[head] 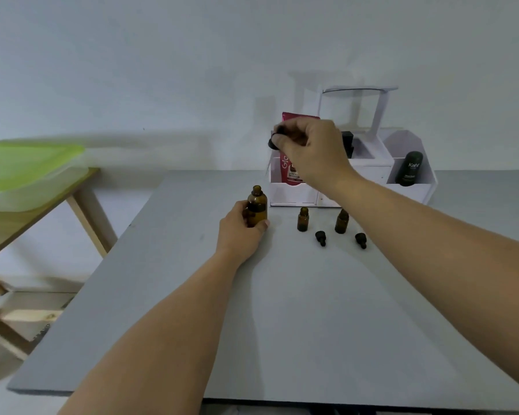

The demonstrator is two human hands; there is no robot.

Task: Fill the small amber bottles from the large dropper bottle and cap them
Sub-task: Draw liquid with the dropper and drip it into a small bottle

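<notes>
The large amber bottle (259,205) stands upright and uncapped on the grey table (282,310), and my left hand (241,232) grips its lower body. My right hand (309,151) is raised above and to the right of it, fingers closed on the black dropper cap (272,142); whether a pipette hangs below it is hidden. Two small amber bottles (303,219) (342,221) stand open to the right. In front of each lies a small black dropper cap (321,237) (361,239) on its side.
A white desk organiser (294,193) at the table's back holds a red tube (291,172) and a dark bottle (409,169). At the left, a wooden side table (42,217) carries a green-lidded plastic box (27,172).
</notes>
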